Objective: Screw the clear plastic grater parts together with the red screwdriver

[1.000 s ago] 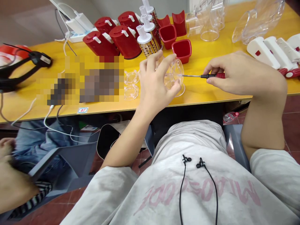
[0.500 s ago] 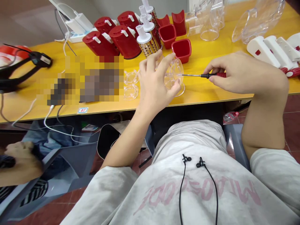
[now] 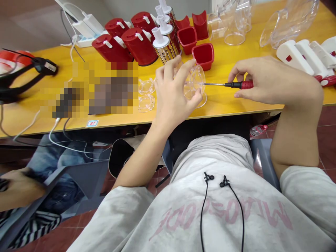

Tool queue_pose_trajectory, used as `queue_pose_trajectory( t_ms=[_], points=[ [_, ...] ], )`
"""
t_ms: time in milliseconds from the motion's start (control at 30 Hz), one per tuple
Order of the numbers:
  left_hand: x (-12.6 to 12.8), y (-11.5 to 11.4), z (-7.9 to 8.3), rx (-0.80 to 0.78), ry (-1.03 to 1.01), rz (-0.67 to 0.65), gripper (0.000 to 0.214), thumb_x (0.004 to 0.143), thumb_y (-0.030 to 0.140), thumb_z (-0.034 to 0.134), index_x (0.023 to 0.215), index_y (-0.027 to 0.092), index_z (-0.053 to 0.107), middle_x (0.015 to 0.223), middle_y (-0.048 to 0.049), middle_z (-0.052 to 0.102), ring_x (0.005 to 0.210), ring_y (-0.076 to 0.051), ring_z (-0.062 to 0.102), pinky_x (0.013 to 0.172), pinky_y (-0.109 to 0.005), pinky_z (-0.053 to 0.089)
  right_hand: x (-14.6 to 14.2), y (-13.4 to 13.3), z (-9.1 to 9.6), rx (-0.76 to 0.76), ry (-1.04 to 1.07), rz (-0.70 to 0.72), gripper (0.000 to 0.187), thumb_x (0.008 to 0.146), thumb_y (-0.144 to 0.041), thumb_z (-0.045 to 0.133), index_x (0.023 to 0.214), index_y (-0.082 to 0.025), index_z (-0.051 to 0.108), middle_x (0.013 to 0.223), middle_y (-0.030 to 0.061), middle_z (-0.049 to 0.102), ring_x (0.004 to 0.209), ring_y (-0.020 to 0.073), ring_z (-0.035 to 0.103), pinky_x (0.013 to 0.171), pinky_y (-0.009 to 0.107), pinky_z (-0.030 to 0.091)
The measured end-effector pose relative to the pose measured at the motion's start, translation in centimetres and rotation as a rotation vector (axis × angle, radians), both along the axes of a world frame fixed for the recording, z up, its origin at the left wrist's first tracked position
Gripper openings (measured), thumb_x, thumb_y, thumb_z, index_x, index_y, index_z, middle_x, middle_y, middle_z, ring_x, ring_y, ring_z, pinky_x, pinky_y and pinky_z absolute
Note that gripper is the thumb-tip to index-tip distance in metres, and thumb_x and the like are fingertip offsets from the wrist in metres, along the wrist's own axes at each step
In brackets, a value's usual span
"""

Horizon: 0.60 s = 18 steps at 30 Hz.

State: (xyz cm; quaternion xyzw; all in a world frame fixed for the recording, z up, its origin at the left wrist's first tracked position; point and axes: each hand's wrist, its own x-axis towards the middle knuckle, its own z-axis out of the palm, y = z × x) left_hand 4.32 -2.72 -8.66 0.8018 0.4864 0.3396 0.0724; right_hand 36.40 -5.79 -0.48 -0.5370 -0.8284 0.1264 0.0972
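Observation:
My left hand grips a clear plastic part just above the yellow table, fingers curled round it. My right hand pinches a small screwdriver with a red handle, held level. Its thin metal tip touches the clear part's right side. Two more clear plastic pieces lie flat on the table to the left of my left hand.
Red drum housings, metal grater cones with white caps and red square cups stand behind my hands. Clear jugs and white handles lie at the right. Another person's arm shows at the lower left under the table.
My right fingers have shifted slightly along the screwdriver handle. The other person's arm at the lower left has moved. My left hand and the clear part have stayed in place.

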Motion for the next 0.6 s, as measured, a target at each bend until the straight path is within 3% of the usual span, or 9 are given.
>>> queue_pose_trajectory(
  t_ms=[100,233,367,467,600],
  points=[
    [-0.5,0.5,-0.2,-0.004,-0.062,-0.044,0.087,0.091,0.067,0.090,0.174,0.053,0.070,0.192,0.0016,0.059,0.180,-0.056,0.040,0.154,-0.091,0.027,-0.1,0.0,0.0,-0.035,0.017,-0.005,0.045,0.102,-0.043,0.082,0.145,-0.033,0.088,0.142,0.0122,0.094,0.127,0.0443,0.088,0.116,0.064,0.070],
    [-0.8,0.8,-0.4,-0.033,-0.074,-0.051,0.086,0.094,0.067,0.086,0.177,0.052,0.070,0.195,0.0013,0.056,0.183,-0.056,0.037,0.154,-0.093,0.023,-0.2,-0.2,0.3,-0.076,0.009,-0.012,0.041,0.109,-0.043,0.072,0.144,-0.039,0.092,0.135,0.0080,0.097,0.122,0.0447,0.089,0.110,0.066,0.071],
    [-0.7,1.1,-1.0,0.002,-0.085,-0.053,0.086,0.096,0.070,0.084,0.178,0.049,0.068,0.194,0.0006,0.056,0.181,-0.053,0.037,0.153,-0.094,0.024,0.0,-0.2,0.3,-0.065,0.049,-0.022,0.039,0.107,-0.045,0.077,0.141,-0.039,0.095,0.131,0.0069,0.098,0.119,0.0450,0.090,0.108,0.064,0.071],
    [-0.6,1.2,-1.3,0.014,-0.107,-0.065,0.086,0.096,0.071,0.087,0.177,0.048,0.068,0.193,-0.0006,0.057,0.180,-0.054,0.036,0.152,-0.095,0.023,0.2,-0.1,0.1,-0.038,0.062,-0.012,0.036,0.104,-0.046,0.082,0.137,-0.045,0.094,0.128,0.0031,0.097,0.126,0.0446,0.089,0.112,0.063,0.071],
    [-0.5,1.0,-1.2,0.041,-0.096,-0.050,0.082,0.095,0.065,0.091,0.173,0.051,0.071,0.192,-0.0012,0.059,0.179,-0.056,0.041,0.152,-0.093,0.029,0.2,0.1,0.1,-0.018,0.025,-0.011,0.037,0.102,-0.037,0.079,0.137,-0.043,0.089,0.134,0.0063,0.095,0.129,0.0441,0.088,0.118,0.065,0.069]
  ],
)
